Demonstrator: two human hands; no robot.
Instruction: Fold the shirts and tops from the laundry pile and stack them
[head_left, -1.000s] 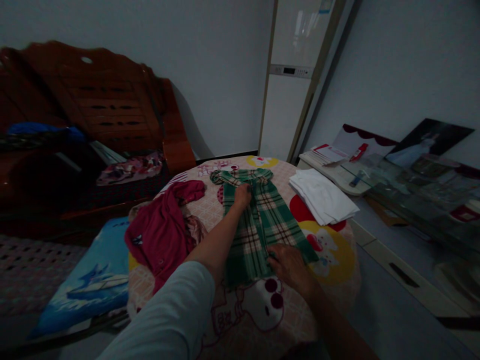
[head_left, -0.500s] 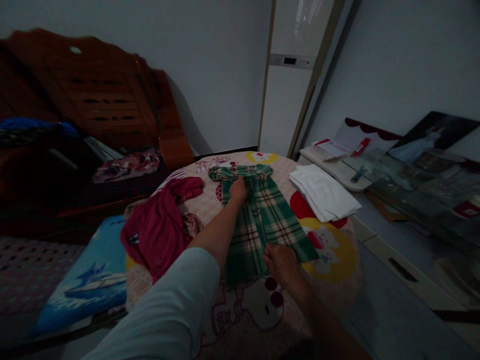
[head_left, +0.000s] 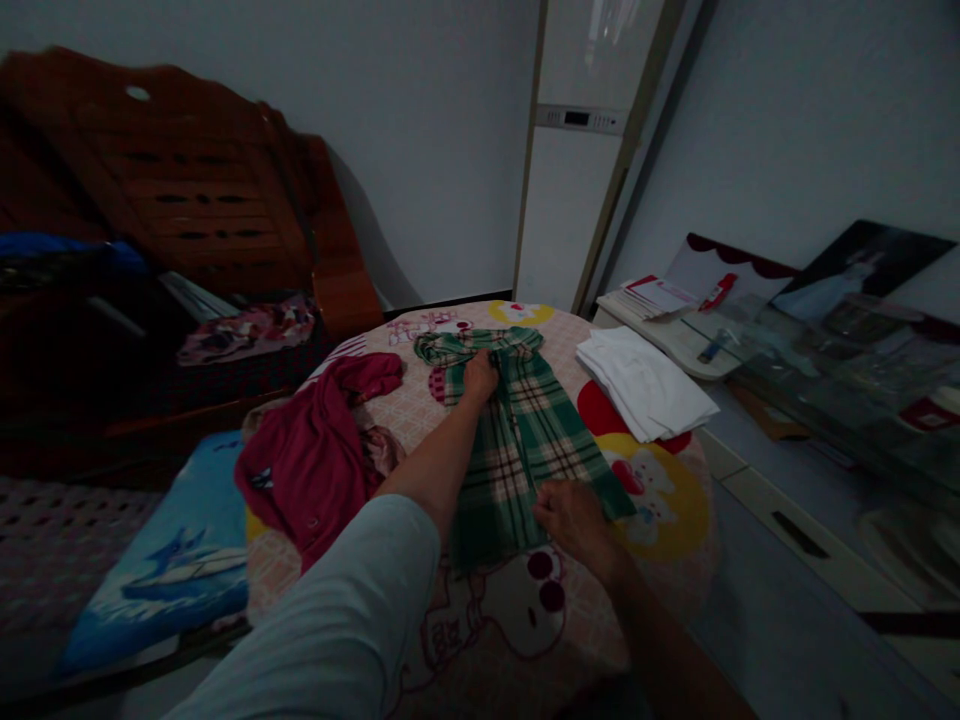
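Observation:
A green plaid garment (head_left: 525,430) lies spread flat on a round table with a cartoon-print cloth (head_left: 660,500). My left hand (head_left: 480,375) rests on the garment's upper part near its collar, fingers curled down on the fabric. My right hand (head_left: 574,515) presses on the garment's near hem, fingers bent and gripping the edge. A crumpled red garment (head_left: 322,450) lies to the left of the plaid one. A folded white cloth (head_left: 645,385) sits at the table's right side.
A dark wooden bench (head_left: 187,200) with clothes on it stands at the left. A blue cushion (head_left: 172,560) lies by the table. A tall white appliance (head_left: 577,160) stands in the corner. A glass-topped low cabinet (head_left: 825,370) with papers runs along the right wall.
My right hand shifted slightly right along the plaid garment's near hem. My left hand stays near the collar. The view dropped a little.

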